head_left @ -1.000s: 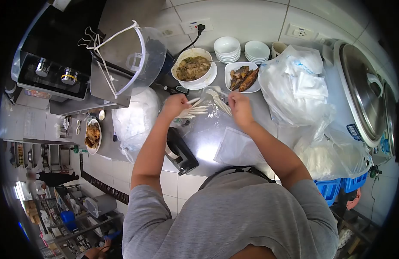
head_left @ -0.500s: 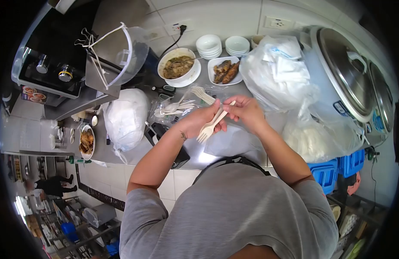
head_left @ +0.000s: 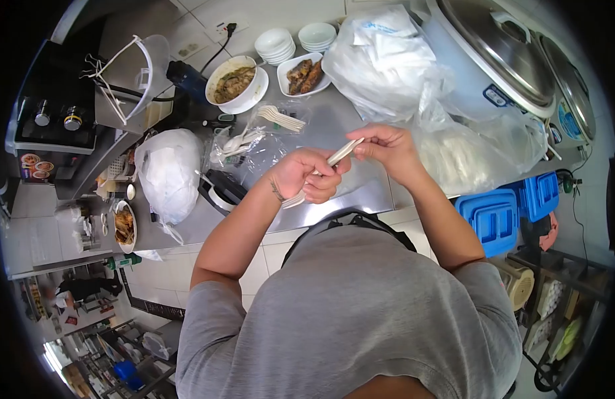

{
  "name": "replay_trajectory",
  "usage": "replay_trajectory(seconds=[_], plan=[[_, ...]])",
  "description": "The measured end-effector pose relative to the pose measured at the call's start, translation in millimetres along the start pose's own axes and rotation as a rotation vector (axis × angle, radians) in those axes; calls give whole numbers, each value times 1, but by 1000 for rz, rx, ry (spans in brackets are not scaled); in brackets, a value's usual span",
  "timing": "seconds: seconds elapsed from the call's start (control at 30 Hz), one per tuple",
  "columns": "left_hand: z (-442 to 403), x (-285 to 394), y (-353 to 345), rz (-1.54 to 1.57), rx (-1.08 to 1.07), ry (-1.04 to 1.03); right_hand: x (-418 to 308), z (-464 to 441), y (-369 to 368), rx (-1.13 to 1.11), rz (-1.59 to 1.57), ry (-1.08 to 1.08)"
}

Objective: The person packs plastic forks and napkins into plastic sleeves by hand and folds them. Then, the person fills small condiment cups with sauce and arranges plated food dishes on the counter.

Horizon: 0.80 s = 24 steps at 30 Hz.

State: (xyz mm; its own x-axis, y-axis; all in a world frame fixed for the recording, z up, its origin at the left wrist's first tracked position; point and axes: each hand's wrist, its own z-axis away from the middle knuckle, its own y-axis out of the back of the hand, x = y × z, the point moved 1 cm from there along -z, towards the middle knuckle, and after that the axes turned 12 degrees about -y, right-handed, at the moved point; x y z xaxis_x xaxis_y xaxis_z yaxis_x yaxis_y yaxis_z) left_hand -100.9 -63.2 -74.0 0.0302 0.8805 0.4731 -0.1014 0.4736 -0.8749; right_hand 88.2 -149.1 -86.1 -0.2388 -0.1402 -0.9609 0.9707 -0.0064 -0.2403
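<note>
Clamping pale utensils [head_left: 341, 151] in curled fingers, the left hand [head_left: 312, 175] is near the counter [head_left: 335, 114] front edge. The right hand [head_left: 384, 150] pinches one end.

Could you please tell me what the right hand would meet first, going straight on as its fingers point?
Beyond the pale utensils at its fingertips, the right hand would probably meet the left hand first, though depth is unclear from this view.
</note>
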Motion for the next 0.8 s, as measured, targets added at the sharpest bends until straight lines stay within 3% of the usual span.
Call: replay_trajectory(seconds=[0.2, 0.4, 0.6, 0.73, 0.8], plan=[[-27, -20, -6, 45, -142, 109, -1, 35, 14, 112, 110, 200], [-47, -56, -4, 227, -291, 166, 15, 58, 15, 106, 152, 89], [-48, -73, 6, 339, -288, 248, 18, 67, 2, 113, 262, 78], [-46, -77, 5, 327, -215, 239, 17, 71, 4, 201, 591, 198], [-47, -82, 3, 382, -281, 293, 15, 75, 7, 206, 746, 262]])
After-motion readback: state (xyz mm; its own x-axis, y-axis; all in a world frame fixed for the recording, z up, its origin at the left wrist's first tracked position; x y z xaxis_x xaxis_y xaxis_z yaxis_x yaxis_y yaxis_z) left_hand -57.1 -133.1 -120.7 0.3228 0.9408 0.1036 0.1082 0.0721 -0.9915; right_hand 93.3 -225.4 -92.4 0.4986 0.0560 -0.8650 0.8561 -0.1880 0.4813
